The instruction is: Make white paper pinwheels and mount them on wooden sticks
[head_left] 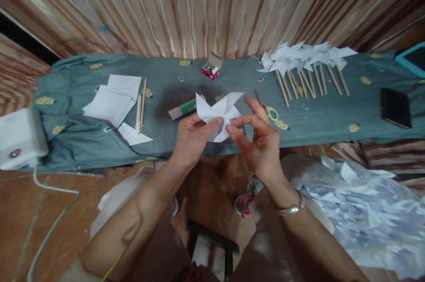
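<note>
My left hand (195,133) grips a white paper pinwheel (221,107) from its left side, the thumb pressed near the centre. At the pinwheel's right side, my right hand (260,133) pinches close to the middle with thumb and index finger, its other fingers raised. Whether a small pin sits between those fingertips is too fine to tell. Behind the left hand lies a green and white box (181,108), partly covered by the pinwheel. Scissors with light green handles (272,113) lie just beyond the right hand.
Finished pinwheels (299,58) on sticks lie at the back right, near a black phone (395,107). A red box of pins (210,69) stands open at the back. White paper squares (111,102) and two sticks (142,107) lie left. A plastic bag of paper pieces (375,211) sits lower right.
</note>
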`<state>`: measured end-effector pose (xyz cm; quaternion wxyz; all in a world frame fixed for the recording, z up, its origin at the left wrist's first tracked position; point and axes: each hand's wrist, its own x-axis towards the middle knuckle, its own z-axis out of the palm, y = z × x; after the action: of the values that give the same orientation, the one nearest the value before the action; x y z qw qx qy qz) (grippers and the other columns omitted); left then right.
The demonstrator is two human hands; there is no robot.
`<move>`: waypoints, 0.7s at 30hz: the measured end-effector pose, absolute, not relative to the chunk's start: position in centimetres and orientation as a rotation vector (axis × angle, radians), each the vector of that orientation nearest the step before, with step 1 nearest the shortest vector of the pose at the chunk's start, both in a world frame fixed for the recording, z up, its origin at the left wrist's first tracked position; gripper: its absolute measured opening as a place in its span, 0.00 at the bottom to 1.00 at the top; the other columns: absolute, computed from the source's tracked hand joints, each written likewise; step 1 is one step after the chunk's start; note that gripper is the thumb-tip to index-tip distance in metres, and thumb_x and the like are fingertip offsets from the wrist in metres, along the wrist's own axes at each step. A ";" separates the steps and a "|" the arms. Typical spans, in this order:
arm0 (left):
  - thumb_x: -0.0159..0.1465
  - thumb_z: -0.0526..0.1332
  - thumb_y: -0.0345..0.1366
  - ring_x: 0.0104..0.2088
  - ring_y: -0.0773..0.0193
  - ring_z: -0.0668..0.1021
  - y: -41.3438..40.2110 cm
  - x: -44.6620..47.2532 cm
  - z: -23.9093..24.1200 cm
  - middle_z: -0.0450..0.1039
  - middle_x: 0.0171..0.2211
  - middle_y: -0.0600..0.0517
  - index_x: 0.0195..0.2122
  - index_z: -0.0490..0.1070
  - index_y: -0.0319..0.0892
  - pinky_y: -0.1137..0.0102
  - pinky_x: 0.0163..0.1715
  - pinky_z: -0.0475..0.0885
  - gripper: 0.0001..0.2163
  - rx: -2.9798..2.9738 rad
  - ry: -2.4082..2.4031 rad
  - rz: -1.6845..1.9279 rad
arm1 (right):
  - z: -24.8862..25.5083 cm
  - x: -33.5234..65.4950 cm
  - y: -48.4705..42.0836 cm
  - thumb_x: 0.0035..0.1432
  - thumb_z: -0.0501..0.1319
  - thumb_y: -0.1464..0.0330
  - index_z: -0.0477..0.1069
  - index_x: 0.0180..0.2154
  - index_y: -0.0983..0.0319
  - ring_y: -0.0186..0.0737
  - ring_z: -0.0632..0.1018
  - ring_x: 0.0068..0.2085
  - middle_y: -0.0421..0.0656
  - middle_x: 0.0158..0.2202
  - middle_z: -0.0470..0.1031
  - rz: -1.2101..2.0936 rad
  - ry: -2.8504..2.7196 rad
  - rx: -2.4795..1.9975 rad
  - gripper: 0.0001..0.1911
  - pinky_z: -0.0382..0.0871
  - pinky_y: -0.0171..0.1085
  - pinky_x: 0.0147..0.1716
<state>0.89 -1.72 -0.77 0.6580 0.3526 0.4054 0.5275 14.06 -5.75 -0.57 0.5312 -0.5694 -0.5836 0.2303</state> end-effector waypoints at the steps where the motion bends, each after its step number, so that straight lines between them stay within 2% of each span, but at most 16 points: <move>1: 0.44 0.72 0.34 0.24 0.70 0.75 -1.7 1.0 -0.8 0.79 0.25 0.54 0.25 0.78 0.40 0.74 0.27 0.71 0.08 0.796 0.916 1.199 | -0.6 14.1 -5.7 0.54 0.65 0.63 0.73 0.30 0.59 0.49 0.64 0.63 0.45 0.61 0.64 0.543 -1.396 -1.356 0.06 0.54 0.54 0.62; 21: 0.47 0.72 0.34 0.26 0.69 0.77 -1.8 1.0 -1.3 0.79 0.27 0.54 0.28 0.79 0.41 0.73 0.30 0.73 0.07 0.807 0.905 1.175 | -1.1 14.5 -5.5 0.55 0.65 0.66 0.74 0.30 0.59 0.48 0.64 0.63 0.45 0.58 0.68 0.510 -1.397 -1.330 0.04 0.54 0.54 0.62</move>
<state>0.99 -1.82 -1.33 0.6641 0.3574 0.4007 0.5203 14.49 -5.46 -1.12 0.5423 -0.5601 -0.5883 0.2147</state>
